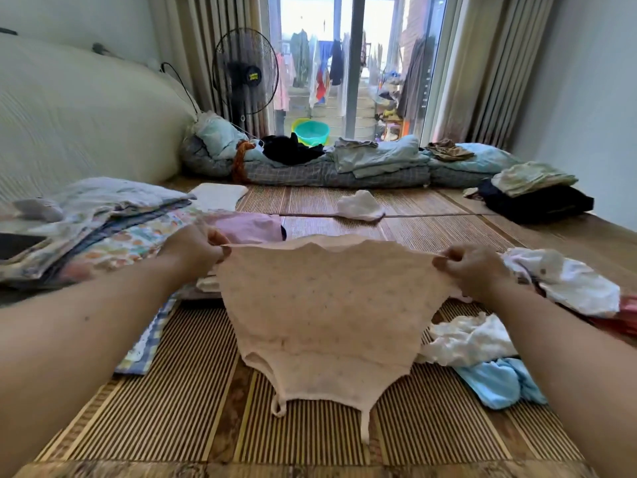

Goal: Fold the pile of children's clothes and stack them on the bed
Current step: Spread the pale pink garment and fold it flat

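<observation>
A small peach-pink dotted garment [324,312] hangs stretched between my hands above the bamboo mat of the bed [193,391], its thin straps dangling at the lower end. My left hand [196,250] pinches its top left corner. My right hand [472,267] pinches the top right corner. A stack of folded children's clothes [113,232] lies to the left, with a pink folded piece [251,227] beside it. Unfolded white [468,339] and light blue [496,381] pieces lie crumpled at the right, under my right forearm.
More white and red clothes [568,284] lie at the right edge. A small white piece [360,205] sits mid-mat. Folded bedding [344,163] and a dark pile [537,198] line the far side. A padded headboard [79,125] rises left; a fan [245,74] stands by the window.
</observation>
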Demonstrator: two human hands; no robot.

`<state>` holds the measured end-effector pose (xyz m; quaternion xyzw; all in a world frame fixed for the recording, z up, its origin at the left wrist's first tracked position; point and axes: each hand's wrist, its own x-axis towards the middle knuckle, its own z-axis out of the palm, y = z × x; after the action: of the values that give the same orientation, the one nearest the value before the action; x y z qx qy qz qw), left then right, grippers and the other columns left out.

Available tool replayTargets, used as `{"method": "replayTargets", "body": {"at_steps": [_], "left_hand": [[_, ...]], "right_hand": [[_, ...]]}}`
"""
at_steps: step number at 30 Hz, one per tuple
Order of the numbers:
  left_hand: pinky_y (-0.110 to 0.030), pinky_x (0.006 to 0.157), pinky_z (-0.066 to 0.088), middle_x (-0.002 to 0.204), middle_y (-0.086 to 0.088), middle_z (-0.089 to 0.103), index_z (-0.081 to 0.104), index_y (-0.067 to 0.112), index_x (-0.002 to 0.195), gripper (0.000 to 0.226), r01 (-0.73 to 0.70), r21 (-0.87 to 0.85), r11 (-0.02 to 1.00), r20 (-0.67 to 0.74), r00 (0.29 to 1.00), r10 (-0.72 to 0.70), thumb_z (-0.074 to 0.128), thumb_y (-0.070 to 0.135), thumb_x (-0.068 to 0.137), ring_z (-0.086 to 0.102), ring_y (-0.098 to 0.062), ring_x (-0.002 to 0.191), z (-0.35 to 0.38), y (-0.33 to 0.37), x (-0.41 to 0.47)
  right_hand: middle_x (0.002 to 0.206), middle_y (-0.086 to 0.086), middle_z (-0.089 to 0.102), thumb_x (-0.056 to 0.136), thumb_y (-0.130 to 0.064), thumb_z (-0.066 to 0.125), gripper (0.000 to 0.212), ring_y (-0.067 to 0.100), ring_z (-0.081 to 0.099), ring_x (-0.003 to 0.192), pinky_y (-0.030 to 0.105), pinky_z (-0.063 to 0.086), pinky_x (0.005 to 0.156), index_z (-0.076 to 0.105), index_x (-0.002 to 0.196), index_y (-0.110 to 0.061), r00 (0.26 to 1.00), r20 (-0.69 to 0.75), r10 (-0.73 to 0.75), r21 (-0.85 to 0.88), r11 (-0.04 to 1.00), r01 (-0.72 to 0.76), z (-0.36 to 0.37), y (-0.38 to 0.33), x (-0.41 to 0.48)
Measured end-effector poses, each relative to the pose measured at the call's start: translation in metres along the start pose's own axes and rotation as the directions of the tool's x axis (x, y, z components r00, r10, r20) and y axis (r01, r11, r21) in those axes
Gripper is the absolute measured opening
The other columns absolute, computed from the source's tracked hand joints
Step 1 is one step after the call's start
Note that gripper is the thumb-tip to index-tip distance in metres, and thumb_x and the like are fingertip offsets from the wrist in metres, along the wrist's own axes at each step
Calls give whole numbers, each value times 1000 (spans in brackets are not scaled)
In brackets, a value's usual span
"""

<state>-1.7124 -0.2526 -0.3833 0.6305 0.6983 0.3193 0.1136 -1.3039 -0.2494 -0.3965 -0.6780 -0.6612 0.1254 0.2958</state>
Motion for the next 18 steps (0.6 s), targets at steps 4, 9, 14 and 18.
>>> {"method": "replayTargets", "body": {"at_steps": [4, 9, 14, 18], "left_hand": [[-25, 62, 42, 71, 5, 69, 70, 27, 76, 13, -72, 129, 989, 222, 974, 42, 71, 17, 84, 62, -13, 70, 23, -47, -53], [-18, 71, 48, 76, 17, 70, 70, 37, 74, 10, -134, 334, 933, 454, 890, -34, 73, 31, 82, 61, 6, 73, 34, -93, -104], [-16, 76, 49, 77, 21, 68, 67, 41, 64, 18, -172, 393, 903, 561, 823, -87, 61, 31, 79, 61, 7, 78, 48, -104, -119], [-28, 76, 54, 85, 14, 71, 74, 27, 80, 22, -169, 429, 887, 559, 821, -114, 53, 31, 78, 62, 0, 79, 51, -78, -102]], "right_hand": [[71, -5, 65, 86, -24, 70, 15, 14, 61, 70, 18, 42, 60, 67, 71, -24, 964, 266, 20, -132, 991, 16, 20, 39, -54], [72, -9, 65, 83, -35, 71, 21, 3, 59, 69, 19, 48, 66, 64, 63, -36, 795, 580, 178, -384, 920, 73, 24, 63, -94], [107, -23, 63, 89, -23, 59, 24, -5, 57, 97, 13, 44, 89, 67, 101, -41, 655, 718, 233, -443, 880, 172, 34, 51, -111], [104, -15, 68, 91, -21, 55, 22, -4, 61, 85, 11, 47, 70, 68, 102, -36, 765, 630, 137, -375, 916, 144, 40, 37, -100]]}}
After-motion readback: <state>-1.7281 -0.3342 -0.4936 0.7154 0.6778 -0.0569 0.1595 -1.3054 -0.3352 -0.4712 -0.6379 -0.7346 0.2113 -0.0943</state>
